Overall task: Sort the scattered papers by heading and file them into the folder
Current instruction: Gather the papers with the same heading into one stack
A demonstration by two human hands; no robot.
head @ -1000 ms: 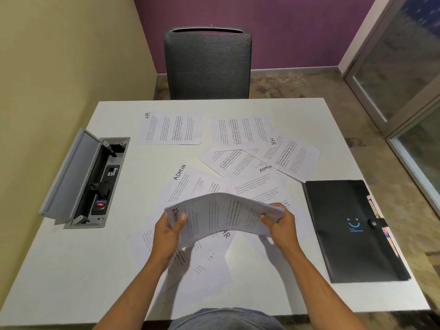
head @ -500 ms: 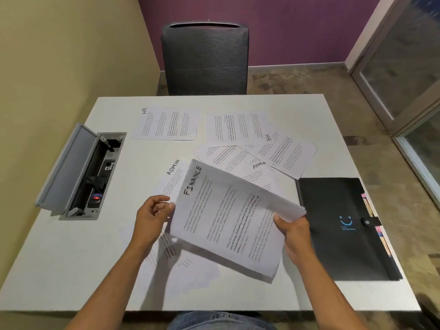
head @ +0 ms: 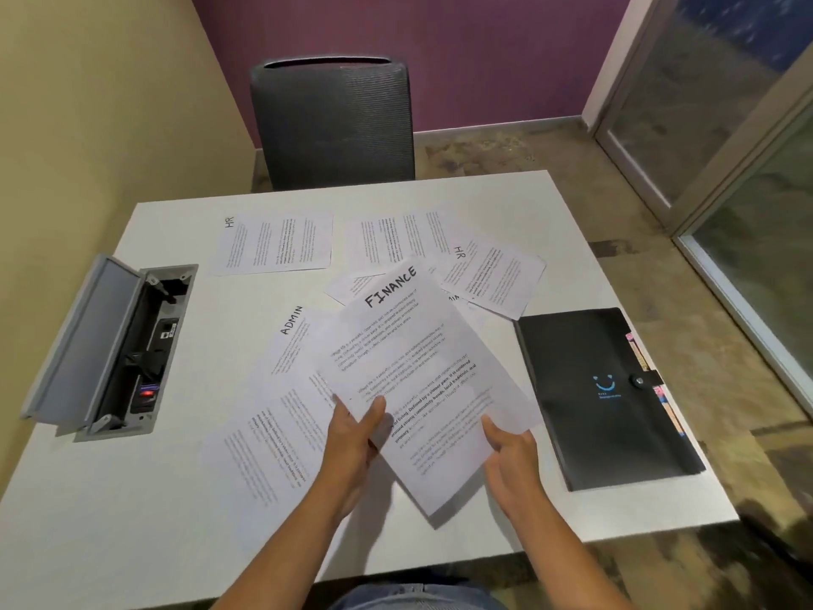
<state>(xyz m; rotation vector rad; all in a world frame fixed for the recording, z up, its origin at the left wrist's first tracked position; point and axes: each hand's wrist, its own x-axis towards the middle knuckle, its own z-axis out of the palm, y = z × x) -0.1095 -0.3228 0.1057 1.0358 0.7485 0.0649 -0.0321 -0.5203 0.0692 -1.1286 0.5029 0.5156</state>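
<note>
My left hand (head: pixel 356 438) pinches the FINANCE sheet (head: pixel 422 380); my right hand (head: pixel 510 451) is relaxed beside its right edge. Its long axis tilts, heading toward the chair (head: pixel 334 121); bare table (head: pixel 132 499) lies left, folder (head: pixel 602 398) right.

- Lit evenly and softly from overhead; moderately bright on the white table (head: pixel 132 543).
- Soft shadows cast under the hands and the raised sheet.
- Bent by wide-angle distortion toward the edges.
- Slightly soft overall; small print unreadable.

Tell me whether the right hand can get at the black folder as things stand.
Probably yes: the right hand looks open beside the FINANCE sheet, which the left hand holds, and the black folder lies just to its right with bare table between.
</note>
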